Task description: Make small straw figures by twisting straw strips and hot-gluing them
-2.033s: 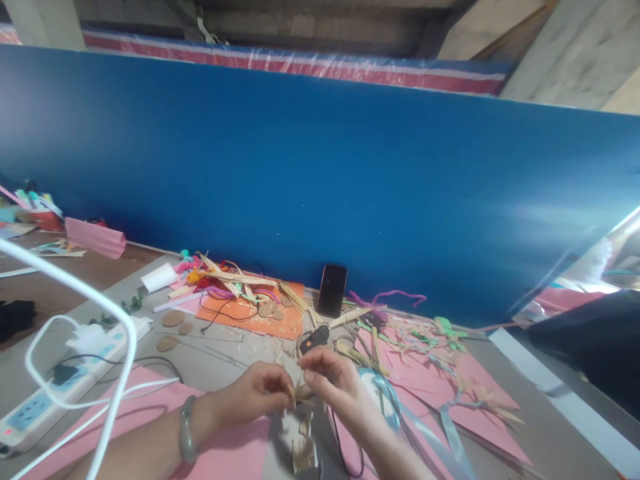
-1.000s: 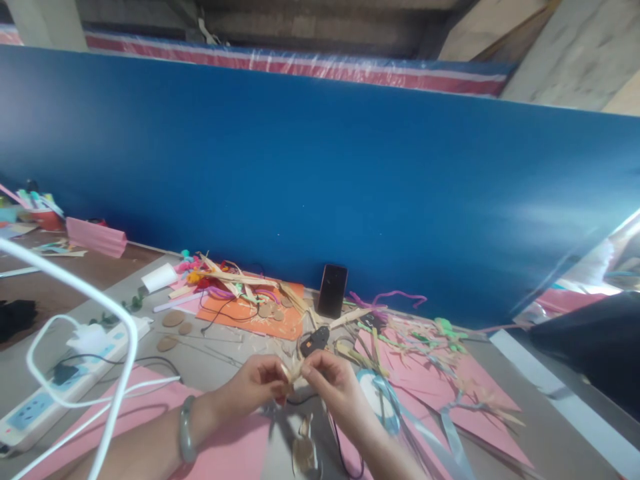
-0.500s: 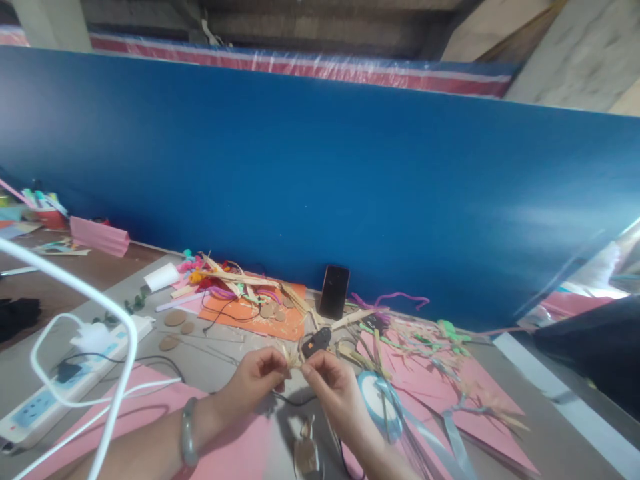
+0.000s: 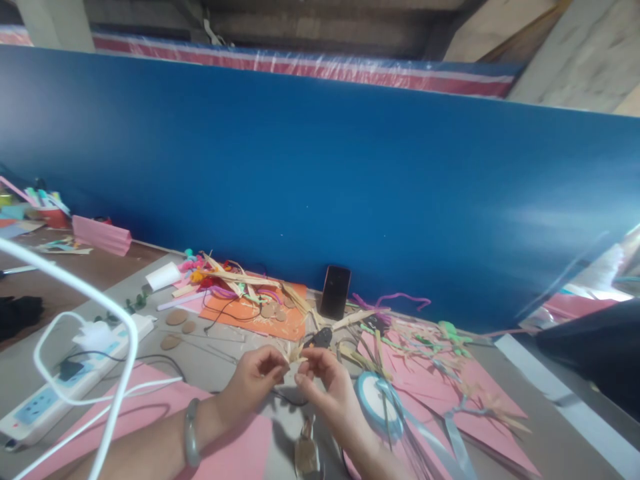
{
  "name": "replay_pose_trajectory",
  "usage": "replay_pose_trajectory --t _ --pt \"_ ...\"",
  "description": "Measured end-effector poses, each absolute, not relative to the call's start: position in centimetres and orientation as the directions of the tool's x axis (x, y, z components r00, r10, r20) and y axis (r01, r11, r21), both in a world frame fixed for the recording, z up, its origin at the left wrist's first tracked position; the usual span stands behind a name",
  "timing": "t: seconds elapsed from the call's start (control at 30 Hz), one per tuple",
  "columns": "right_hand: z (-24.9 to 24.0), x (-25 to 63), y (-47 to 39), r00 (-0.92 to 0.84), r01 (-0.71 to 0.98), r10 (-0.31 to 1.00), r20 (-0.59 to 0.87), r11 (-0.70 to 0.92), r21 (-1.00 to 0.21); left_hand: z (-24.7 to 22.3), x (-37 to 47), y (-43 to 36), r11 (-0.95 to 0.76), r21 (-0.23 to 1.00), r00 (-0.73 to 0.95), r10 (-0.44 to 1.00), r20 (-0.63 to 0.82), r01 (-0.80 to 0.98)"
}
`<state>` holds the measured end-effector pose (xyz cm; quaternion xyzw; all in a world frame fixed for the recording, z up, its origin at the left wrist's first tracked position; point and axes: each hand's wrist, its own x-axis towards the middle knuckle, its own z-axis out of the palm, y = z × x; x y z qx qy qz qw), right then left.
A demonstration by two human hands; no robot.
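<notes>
Near the bottom centre, my left hand [image 4: 257, 380] pinches a small pale straw-like piece [image 4: 295, 355] between thumb and fingers. A bracelet [image 4: 191, 432] circles the left wrist. My right hand [image 4: 327, 390] is closed at the other side of the same piece, its fingertips almost touching the left ones. Just beyond the fingertips lies a black tool [image 4: 321, 337], partly hidden by the right hand. Below and between the hands rests a small tan object [image 4: 307, 455] with a narrow top. A blue-rimmed roll of ribbon [image 4: 379, 405] is right of my right hand.
A dark phone [image 4: 335, 292] leans against the blue partition [image 4: 320, 173]. Orange paper [image 4: 260, 325] holds straw scraps and cords. Pink sheets [image 4: 480, 403] lie right under dried strips. On the left, a power strip [image 4: 37, 407] and looping white cable [image 4: 131, 360] stand near pink paper [image 4: 235, 447].
My right hand's fingers have shifted slightly up and left over the pale piece, with the thumb a little apart from them. The left hand has barely moved.
</notes>
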<state>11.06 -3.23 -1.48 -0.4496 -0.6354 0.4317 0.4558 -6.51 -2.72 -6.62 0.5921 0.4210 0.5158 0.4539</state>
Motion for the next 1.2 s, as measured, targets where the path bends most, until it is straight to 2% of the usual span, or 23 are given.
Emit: replay_pose_trajectory --t 0.23,0.53,0.77,0.97,1.1,1.2 --pt "-1.3 11.2 -3.3 -0.139 0.268 0.971 0.197 0.228 -0.936 -6.8 -6.3 -2.8 -0.257 0.962 0.117 0.962 0.246 0.090" --pt "-1.9 11.1 -3.0 -0.156 0.280 0.964 0.215 0.252 -0.926 -6.5 -6.3 -2.7 -0.166 0.984 0.088 0.981 0.172 -0.067" --pt "-2.4 10.9 -3.0 -0.179 0.347 0.976 0.128 0.184 -0.920 -6.7 -6.5 -2.6 -0.140 0.984 0.102 0.983 0.152 -0.112" --pt "-2.4 10.8 -2.8 -0.152 0.329 0.974 0.166 0.208 -0.921 -7.7 -6.6 -1.8 -0.077 0.984 0.076 0.993 0.090 -0.160" --pt "-2.4 10.6 -3.0 -0.144 0.309 0.975 0.167 0.205 -0.929 -7.6 -6.6 -1.9 -0.124 0.983 0.066 0.989 0.134 -0.134" --pt "-2.4 10.6 -3.1 -0.102 0.273 0.970 0.221 0.241 -0.931 -7.2 -6.5 -2.3 -0.155 0.983 0.075 0.984 0.163 -0.098"
